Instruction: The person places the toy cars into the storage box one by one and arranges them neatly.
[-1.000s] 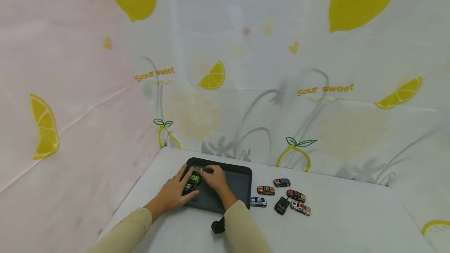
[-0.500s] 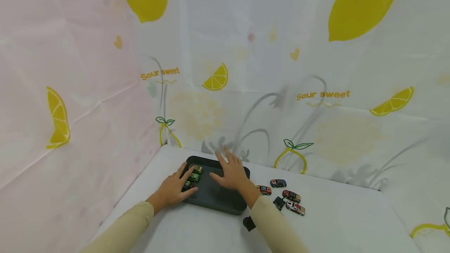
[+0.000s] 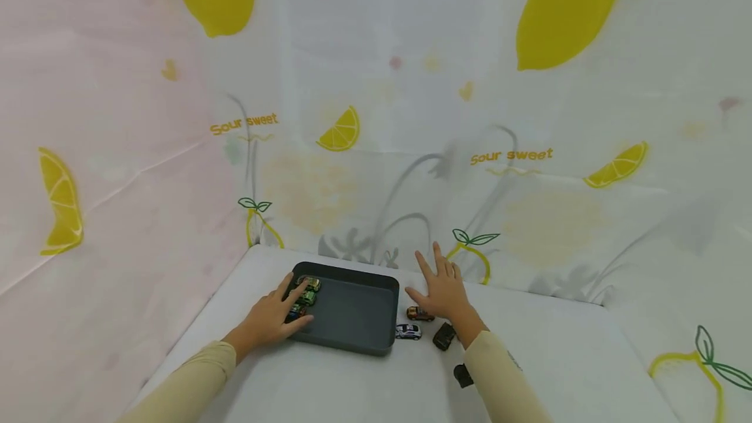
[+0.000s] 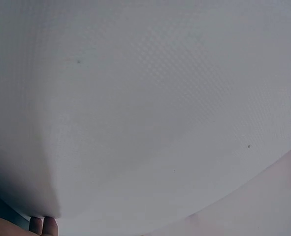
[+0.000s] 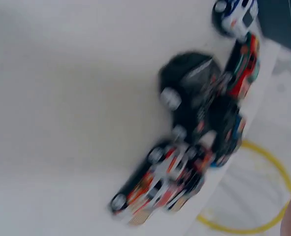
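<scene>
A dark grey tray [image 3: 358, 312] lies on the white table. In the head view, three toy cars stand in a column along its left side: a multicoloured one [image 3: 311, 284], a green one [image 3: 306, 297] and a blue one [image 3: 296, 311]. My left hand [image 3: 264, 318] lies spread over the tray's left rim, its fingers extended by these cars and partly covering them. Right of the tray, my right hand [image 3: 444, 289] hovers with fingers spread and holds nothing. Beneath and beside it are an orange toy car [image 3: 418, 313], a white-and-blue one [image 3: 408, 331] and a black toy vehicle [image 3: 444, 336].
The right wrist view, blurred, shows the loose cars bunched together, with a white-and-red toy car [image 5: 160, 182] nearest. Behind the table hangs a lemon-printed cloth [image 3: 364, 201]. A black object [image 3: 462, 376] shows beside my right sleeve.
My right hand has left the cars inside the tray and moved right, over the loose cars, its fingers spreading. My left hand stays at the tray's left side. The head view has shifted slightly.
</scene>
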`<state>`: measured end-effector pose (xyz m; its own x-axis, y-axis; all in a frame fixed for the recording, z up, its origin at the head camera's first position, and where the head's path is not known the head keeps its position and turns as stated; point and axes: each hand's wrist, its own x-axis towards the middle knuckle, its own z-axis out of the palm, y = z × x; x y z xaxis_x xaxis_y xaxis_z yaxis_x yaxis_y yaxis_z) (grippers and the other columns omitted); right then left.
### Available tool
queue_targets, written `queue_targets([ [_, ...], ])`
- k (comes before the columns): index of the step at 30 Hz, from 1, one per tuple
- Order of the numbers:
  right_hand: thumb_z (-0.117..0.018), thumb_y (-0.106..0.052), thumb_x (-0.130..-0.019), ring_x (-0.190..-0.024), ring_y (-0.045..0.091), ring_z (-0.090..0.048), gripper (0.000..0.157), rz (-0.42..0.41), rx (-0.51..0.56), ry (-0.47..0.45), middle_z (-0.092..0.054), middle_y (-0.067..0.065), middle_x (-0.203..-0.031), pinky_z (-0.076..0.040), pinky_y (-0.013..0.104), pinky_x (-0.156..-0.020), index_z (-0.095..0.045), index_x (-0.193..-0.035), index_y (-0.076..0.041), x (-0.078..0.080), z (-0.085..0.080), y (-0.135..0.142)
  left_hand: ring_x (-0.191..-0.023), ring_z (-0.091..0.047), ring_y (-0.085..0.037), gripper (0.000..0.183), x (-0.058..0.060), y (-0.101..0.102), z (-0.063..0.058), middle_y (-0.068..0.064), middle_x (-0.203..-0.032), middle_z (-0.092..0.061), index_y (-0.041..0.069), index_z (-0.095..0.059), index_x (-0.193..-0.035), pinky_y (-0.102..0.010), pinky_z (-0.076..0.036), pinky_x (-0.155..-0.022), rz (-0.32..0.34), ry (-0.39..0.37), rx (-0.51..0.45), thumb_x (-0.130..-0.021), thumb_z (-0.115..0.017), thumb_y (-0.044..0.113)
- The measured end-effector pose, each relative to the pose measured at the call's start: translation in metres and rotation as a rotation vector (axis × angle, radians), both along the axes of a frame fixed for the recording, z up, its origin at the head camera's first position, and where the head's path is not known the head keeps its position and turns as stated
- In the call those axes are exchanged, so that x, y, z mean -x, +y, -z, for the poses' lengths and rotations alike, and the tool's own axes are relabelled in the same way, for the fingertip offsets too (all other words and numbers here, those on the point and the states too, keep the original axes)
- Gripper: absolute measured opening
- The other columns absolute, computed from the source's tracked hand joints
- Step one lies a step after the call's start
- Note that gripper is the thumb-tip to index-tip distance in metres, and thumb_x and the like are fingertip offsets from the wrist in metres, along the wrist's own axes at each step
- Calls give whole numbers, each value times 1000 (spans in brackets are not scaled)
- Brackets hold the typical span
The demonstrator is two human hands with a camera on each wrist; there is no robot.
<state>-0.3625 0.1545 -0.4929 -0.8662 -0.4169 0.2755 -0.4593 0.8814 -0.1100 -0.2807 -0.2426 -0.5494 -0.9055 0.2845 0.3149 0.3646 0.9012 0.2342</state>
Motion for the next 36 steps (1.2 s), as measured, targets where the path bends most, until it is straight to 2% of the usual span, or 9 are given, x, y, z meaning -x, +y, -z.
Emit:
queue_targets([
  [6,-56,-59,-91,-141,51,-31,84,112,-5,-34,-6,26,-163,-23,67,-112,-26,-158,-18,-8,2,42,-109,-59,-53,78,-4,-4,5,-31,-155,-30,12,-39,-153,-62,-50,-81,-14,-11,-12,-91,-63,53],
  [11,-57,-59,-91,-139,50,-33,85,169,-2,-62,-6,27,-163,-23,67,-110,-26,-158,-16,-17,4,64,-110,-58,-53,76,-9,-12,4,-31,-155,-30,12,-42,-151,-63,-50,-80,-16,-19,-9,-91,-62,54],
  [18,-53,-59,-93,-137,52,-34,85,176,-8,-58,-1,26,-163,-22,69,-110,-21,-159,-16,-16,1,84,-111,-58,-52,74,-10,-19,-3,-29,-156,-29,14,-42,-151,-62,-50,-81,-42,-12,-13,-92,-62,54],
  [25,-56,-59,-91,-130,54,-42,84,186,-29,-34,-9,30,-161,-28,69,-105,-29,-156,-13,-25,13,109,-108,-59,-52,75,-4,-9,2,-31,-155,-30,13,-42,-151,-61,-51,-79,-1,-9,-23,-92,-61,55],
  [31,-56,-62,-90,-125,54,-47,84,163,-29,-29,-11,30,-160,-31,68,-104,-33,-155,-14,-26,19,109,-108,-59,-52,74,3,-4,0,-30,-154,-31,12,-44,-150,-62,-50,-79,-9,29,-31,-91,-63,53],
  [36,-59,-61,-90,-124,54,-48,83,173,-32,-57,-15,30,-159,-33,67,-103,-35,-154,-14,-32,22,105,-111,-58,-52,75,2,-2,0,-30,-155,-30,12,-43,-150,-62,-50,-80,6,-5,-22,-92,-62,53],
])
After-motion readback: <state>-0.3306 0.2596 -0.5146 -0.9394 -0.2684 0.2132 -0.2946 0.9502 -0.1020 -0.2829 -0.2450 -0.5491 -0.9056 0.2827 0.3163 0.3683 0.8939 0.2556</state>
